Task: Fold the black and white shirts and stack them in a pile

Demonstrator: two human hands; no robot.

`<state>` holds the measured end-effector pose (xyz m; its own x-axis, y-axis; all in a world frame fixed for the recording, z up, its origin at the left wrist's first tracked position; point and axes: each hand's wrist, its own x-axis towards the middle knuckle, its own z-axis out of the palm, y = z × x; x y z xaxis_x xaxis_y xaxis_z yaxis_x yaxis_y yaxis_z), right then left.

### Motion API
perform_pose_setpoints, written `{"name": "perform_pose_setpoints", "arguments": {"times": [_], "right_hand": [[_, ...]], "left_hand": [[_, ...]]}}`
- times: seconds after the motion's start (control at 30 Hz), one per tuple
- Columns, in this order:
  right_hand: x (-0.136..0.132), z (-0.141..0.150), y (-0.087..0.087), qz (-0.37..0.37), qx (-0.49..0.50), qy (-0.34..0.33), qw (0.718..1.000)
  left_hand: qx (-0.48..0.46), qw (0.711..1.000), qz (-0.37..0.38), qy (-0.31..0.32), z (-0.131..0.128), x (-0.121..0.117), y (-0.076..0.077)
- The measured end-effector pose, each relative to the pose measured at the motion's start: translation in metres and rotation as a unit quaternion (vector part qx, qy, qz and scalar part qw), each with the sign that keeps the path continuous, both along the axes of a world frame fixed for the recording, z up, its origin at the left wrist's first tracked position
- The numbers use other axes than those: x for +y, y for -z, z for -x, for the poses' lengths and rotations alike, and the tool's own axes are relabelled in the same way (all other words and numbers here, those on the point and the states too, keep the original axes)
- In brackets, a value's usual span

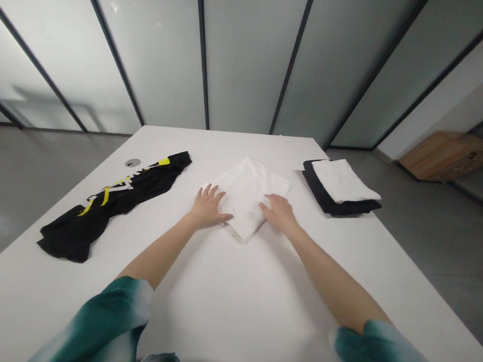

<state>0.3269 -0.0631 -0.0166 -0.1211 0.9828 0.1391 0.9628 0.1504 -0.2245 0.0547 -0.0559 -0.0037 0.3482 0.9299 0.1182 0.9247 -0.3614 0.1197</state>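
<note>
White cloth (246, 196), bunched into a rough diamond with soft folds, at mid-table, right between both hands. Left hand (208, 206) palm down against the cloth's left edge, fingers spread wide, no grip. Right hand (278, 212) palm down on the cloth's right side, fingers narrower and close together, nothing pinched.

Toward the far right corner, a tidy stack: folded white towel (343, 180) on top of folded black cloth (334, 205), flat and squared, seemingly finished. On the left, black garment with yellow print (109, 207), lying long and creased, apparently unfolded, touched by neither hand. So, by the look of things: one stack done, the white piece only partly flattened, the black piece left as it lies.

Around all this, a white table (227, 318) with a small round metal grommet (132, 162) near the black garment. Green-and-white sleeve (106, 322) at the near edge — frosted glass wall (246, 55) beyond.
</note>
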Motion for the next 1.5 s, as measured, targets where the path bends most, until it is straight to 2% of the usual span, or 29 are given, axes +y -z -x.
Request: {"name": "perform_pose_setpoints", "arguments": {"times": [0.13,0.27,0.4,0.53,0.63,0.7,0.83,1.03,1.4,1.5], "right_hand": [[-0.039,0.046,0.027,0.074,0.010,-0.052,0.996],[-0.047,0.061,0.039,0.077,0.003,-0.073,0.994],[-0.032,0.045,0.040,0.057,-0.027,-0.110,0.992],[0.000,0.010,0.032,0.050,-0.053,-0.111,0.991],[0.021,-0.022,0.025,0.051,-0.058,-0.078,0.994],[0.027,-0.041,0.024,0.039,-0.047,-0.062,0.996],[0.010,-0.058,0.034,0.014,-0.016,-0.066,0.998],[-0.021,-0.054,0.045,0.005,-0.008,-0.051,0.999],[-0.018,-0.062,0.045,-0.026,0.027,-0.075,0.997],[-0.018,-0.062,0.046,-0.030,0.026,-0.078,0.996]], "left_hand": [[-0.021,0.996,-0.001,-0.085,0.016,0.026,0.018],[-0.031,0.995,-0.022,-0.094,0.016,0.030,0.024],[-0.024,0.993,-0.026,-0.114,0.008,0.021,0.023],[-0.009,0.994,-0.018,-0.110,-0.004,0.008,0.019],[-0.003,0.999,-0.002,-0.048,-0.008,0.001,0.014],[-0.012,1.000,0.010,0.001,-0.007,-0.001,0.012],[-0.046,0.998,0.017,0.032,-0.002,-0.004,0.016],[-0.049,0.997,0.032,0.043,0.000,-0.006,0.026],[-0.092,0.994,0.032,0.044,0.007,-0.001,0.030],[-0.097,0.995,0.007,0.010,0.006,-0.002,0.031]]}}
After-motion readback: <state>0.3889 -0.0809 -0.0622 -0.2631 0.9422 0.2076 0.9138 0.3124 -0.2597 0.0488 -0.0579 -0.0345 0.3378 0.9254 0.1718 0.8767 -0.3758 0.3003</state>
